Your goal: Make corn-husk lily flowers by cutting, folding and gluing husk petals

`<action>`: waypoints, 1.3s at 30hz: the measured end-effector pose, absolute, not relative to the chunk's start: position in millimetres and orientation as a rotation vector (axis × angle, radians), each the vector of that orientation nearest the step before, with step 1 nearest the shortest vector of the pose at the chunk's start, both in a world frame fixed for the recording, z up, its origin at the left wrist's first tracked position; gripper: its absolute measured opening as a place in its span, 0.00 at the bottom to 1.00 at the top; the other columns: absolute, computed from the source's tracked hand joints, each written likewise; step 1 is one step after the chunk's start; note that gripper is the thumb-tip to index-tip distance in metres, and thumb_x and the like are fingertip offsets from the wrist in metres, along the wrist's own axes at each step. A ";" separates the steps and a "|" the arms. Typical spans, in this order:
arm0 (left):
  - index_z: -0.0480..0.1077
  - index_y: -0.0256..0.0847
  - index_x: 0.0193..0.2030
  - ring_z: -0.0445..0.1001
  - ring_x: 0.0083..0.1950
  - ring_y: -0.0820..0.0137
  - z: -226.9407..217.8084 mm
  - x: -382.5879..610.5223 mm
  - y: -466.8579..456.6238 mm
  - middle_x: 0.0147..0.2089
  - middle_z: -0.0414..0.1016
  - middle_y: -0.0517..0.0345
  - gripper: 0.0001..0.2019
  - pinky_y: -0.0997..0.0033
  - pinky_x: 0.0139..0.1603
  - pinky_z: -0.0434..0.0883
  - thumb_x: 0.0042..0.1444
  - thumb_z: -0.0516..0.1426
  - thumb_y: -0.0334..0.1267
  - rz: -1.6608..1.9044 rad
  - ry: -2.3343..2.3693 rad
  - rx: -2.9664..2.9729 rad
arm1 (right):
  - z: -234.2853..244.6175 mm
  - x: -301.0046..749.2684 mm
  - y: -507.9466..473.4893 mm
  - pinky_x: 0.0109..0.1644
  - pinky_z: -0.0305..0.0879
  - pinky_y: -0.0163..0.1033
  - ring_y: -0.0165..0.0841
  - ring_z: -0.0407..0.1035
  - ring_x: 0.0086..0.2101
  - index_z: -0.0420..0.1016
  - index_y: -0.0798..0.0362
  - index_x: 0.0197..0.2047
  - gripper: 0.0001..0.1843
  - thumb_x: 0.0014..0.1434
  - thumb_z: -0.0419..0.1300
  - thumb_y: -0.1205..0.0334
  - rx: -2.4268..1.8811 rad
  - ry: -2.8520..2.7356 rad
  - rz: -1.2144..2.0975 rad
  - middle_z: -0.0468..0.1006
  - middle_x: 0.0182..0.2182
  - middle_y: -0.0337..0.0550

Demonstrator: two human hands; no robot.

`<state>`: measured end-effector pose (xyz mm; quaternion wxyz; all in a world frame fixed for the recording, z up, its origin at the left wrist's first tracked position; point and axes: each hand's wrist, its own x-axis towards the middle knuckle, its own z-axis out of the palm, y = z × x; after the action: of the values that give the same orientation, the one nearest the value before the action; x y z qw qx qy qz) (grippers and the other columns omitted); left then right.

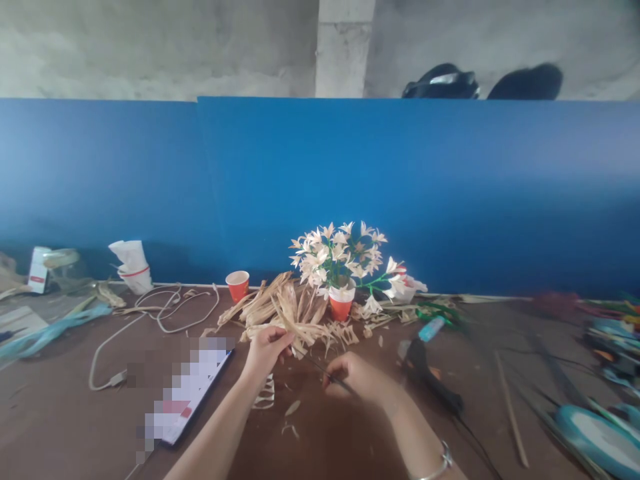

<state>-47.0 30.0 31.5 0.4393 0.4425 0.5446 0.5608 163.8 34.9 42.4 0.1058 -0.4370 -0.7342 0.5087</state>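
Observation:
My left hand [266,349] is closed on a strip of dried husk [293,327] at the near edge of a pile of husk strips [280,305]. My right hand [353,377] is closed around a thin dark tool [320,367], maybe scissors, whose tip points toward the strip. Behind the pile stands an orange cup [341,308] holding a bunch of pale handmade flowers [340,255] on green stems. Small husk scraps [293,408] lie on the brown table [60,413] below my hands.
An empty orange cup [237,285] stands left of the pile. A white cable [150,319] loops across the left side near stacked white cups [133,267]. A black glue gun [425,363] lies to the right. A pixelated flat object [190,387] rests near my left arm. A blue panel [350,187] backs the table.

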 end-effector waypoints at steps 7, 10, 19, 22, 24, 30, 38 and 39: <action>0.73 0.35 0.21 0.63 0.15 0.78 28.6 -48.7 30.5 0.14 0.71 0.59 0.10 0.81 0.14 0.59 0.39 0.63 0.41 1.373 1.322 1.076 | 46.1 165.8 35.1 0.21 0.51 0.28 0.23 0.57 0.18 0.79 0.55 0.30 0.10 0.43 0.60 0.62 -1.287 -2.221 1.414 0.71 0.18 0.36; 0.72 0.35 0.22 0.63 0.15 0.78 28.9 -48.5 29.9 0.14 0.71 0.60 0.09 0.81 0.14 0.59 0.40 0.63 0.40 1.382 1.312 1.086 | 51.4 165.3 33.4 0.22 0.51 0.28 0.24 0.58 0.19 0.79 0.55 0.30 0.10 0.43 0.61 0.62 -1.317 -2.236 1.370 0.72 0.19 0.38; 0.68 0.36 0.20 0.61 0.12 0.80 34.4 -48.8 28.9 0.13 0.71 0.61 0.11 0.82 0.12 0.56 0.38 0.64 0.40 1.386 1.277 1.065 | 55.8 165.8 32.0 0.24 0.53 0.28 0.25 0.60 0.21 0.80 0.56 0.30 0.10 0.42 0.61 0.63 -1.307 -2.235 1.330 0.75 0.22 0.40; 0.68 0.36 0.20 0.62 0.14 0.79 33.3 -48.7 28.7 0.13 0.71 0.61 0.11 0.83 0.13 0.57 0.38 0.64 0.40 1.409 1.265 1.047 | 63.8 164.0 29.0 0.23 0.52 0.28 0.25 0.60 0.21 0.80 0.56 0.29 0.09 0.43 0.61 0.63 -1.368 -2.248 1.289 0.74 0.21 0.39; 0.67 0.36 0.20 0.61 0.13 0.80 32.0 -48.5 28.9 0.13 0.71 0.61 0.12 0.83 0.12 0.56 0.38 0.65 0.41 1.425 1.265 1.032 | 68.0 163.0 27.4 0.23 0.52 0.28 0.25 0.59 0.20 0.80 0.56 0.29 0.09 0.43 0.61 0.63 -1.396 -2.249 1.280 0.74 0.20 0.39; 0.67 0.36 0.19 0.58 0.11 0.82 28.0 -47.8 30.0 0.13 0.70 0.61 0.14 0.82 0.12 0.53 0.37 0.65 0.43 1.469 1.248 0.997 | 58.1 163.6 30.7 0.22 0.52 0.28 0.24 0.59 0.19 0.79 0.57 0.29 0.10 0.43 0.61 0.61 -1.383 -2.192 1.329 0.73 0.20 0.39; 0.67 0.36 0.20 0.63 0.14 0.78 22.9 -42.3 31.2 0.13 0.70 0.61 0.15 0.82 0.12 0.55 0.34 0.66 0.43 1.536 1.246 0.894 | 46.0 160.9 34.9 0.19 0.50 0.28 0.23 0.57 0.16 0.78 0.57 0.29 0.10 0.43 0.60 0.62 -1.336 -2.093 1.447 0.70 0.17 0.36; 0.67 0.36 0.19 0.64 0.14 0.78 22.9 -41.2 30.8 0.13 0.70 0.61 0.15 0.82 0.12 0.55 0.34 0.66 0.43 1.545 1.249 0.880 | 46.5 160.6 34.5 0.19 0.50 0.28 0.22 0.56 0.16 0.78 0.57 0.29 0.09 0.43 0.60 0.63 -1.333 -2.090 1.444 0.70 0.17 0.36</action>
<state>-41.2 30.8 22.9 0.4655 0.3585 0.5086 0.6294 160.6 34.5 46.5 0.1359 -0.4604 -0.7218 0.4985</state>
